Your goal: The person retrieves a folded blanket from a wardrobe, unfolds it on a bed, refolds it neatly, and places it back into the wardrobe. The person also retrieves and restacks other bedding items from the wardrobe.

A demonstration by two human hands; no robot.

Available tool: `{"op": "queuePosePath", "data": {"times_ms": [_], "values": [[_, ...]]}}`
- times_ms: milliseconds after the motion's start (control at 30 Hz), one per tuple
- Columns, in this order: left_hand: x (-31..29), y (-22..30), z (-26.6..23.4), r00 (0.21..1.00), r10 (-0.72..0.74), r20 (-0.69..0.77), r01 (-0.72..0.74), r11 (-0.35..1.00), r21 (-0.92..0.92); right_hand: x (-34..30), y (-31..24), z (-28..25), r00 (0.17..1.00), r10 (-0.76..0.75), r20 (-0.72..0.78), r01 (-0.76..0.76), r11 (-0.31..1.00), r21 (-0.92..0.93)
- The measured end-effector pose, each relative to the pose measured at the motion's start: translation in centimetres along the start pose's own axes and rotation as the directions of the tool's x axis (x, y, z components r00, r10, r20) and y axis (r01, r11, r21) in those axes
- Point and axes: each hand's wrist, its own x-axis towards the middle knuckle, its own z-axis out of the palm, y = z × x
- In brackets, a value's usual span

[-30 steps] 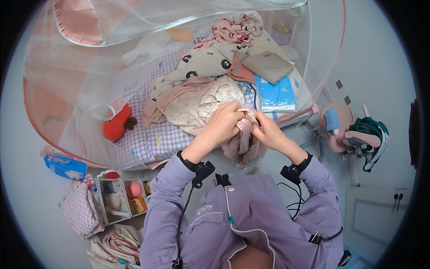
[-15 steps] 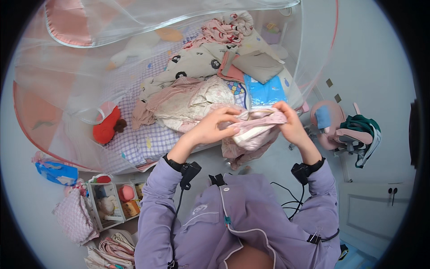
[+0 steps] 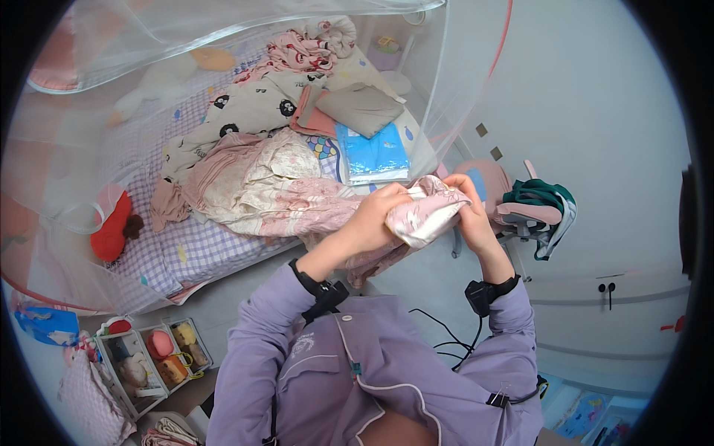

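A pink and cream floral cloth (image 3: 286,195) lies bunched across the bed's near side, and one end of it is gathered up between my hands. My left hand (image 3: 374,217) is closed on this gathered end from the left, its fingertips partly hidden in the folds. On the other side my right hand (image 3: 471,215) grips the edge, thumb and fingers pressed on it. Between them a pale lining shows in the fold. Part of the cloth hangs down past the bed's edge below my left hand. Whether it is a garment or a bed cover, I cannot tell.
A blue plastic package (image 3: 373,152) and a folded grey cloth (image 3: 361,108) lie on the checked bed (image 3: 160,256). A sheer net canopy (image 3: 439,89) surrounds it. To the right stands a pink chair (image 3: 524,214) with a dark green garment; at lower left is a toy rack (image 3: 152,364).
My view has swung right, so the bed sits further left. Both hands have drawn closer together, and my left hand's spread fingers have closed on the cloth. More of the cloth stretches toward the bed.
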Motion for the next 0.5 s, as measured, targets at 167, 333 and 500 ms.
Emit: {"op": "queuePosePath", "data": {"times_ms": [167, 333, 500], "values": [[0.9, 0.2, -0.4, 1.000, 0.019, -0.015, -0.019, 0.999, -0.043, -1.7, -1.2, 1.5, 0.854, -0.508, 0.115, 0.459, 0.629, -0.628], [0.9, 0.9, 0.2, 0.995, 0.021, -0.102, -0.017, 0.999, 0.035, -2.5, 0.1, 3.6, 0.847, -0.460, 0.267, 0.509, 0.557, -0.656], [0.8, 1.0, 0.0, 0.961, -0.068, -0.269, 0.126, 0.970, 0.206, -3.8, 1.3, 5.7, 0.925, -0.328, 0.193, 0.374, 0.877, -0.301]]}}
